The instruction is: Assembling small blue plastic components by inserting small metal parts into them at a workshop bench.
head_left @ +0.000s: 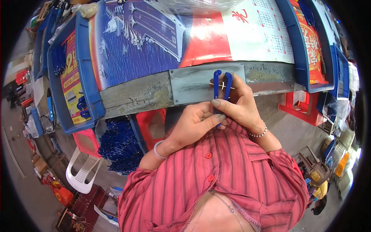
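Note:
Close to my body, at the table's front edge, I hold two slim blue plastic pieces with rounded tops, side by side and nearly upright. Small white cross-shaped bits stick out between and beside them; their exact kind is too small to make out. My left hand is closed, pinching the lower end of the pieces between thumb and fingers. Higher up, my right hand grips them with its thumb in front and its fingers behind. A grey plate fixed to the table edge lies just behind the hands.
Posters cover the tabletop, with clear plastic wrapping at the far side. Blue trays flank it left and right. Below left, many dark blue pieces fill a bin beside red stools and a white chair.

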Tool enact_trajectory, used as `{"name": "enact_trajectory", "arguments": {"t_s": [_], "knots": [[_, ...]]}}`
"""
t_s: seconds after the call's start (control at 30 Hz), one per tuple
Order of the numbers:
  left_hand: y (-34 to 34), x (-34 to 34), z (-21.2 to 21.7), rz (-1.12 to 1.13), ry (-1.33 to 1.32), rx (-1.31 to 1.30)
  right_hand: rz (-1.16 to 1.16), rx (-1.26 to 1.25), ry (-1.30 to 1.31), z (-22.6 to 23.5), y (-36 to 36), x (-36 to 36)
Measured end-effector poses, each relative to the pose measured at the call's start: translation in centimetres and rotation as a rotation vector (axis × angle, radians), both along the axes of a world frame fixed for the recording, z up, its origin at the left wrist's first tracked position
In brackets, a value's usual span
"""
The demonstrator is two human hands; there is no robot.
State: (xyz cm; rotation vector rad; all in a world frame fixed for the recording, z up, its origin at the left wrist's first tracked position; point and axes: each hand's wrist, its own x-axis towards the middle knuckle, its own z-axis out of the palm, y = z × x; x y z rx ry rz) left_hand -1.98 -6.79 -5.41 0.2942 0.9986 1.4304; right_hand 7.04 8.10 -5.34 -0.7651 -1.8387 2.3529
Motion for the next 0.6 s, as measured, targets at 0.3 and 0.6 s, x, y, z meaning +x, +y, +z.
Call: {"name": "enact_trajectory", "arguments": {"t_s": [0.3, 0.6], "knots": [[-0.2, 0.3, 0.4, -0.082, 0.017, -0.046, -0.064, 0.294, 0.102, 0.1, -0.1, -0.3], [-0.4, 0.3, 0.1, -0.058, 0.093, -0.085, -0.151, -0.166, -0.014, -1.3, -0.4, 0.0]]}}
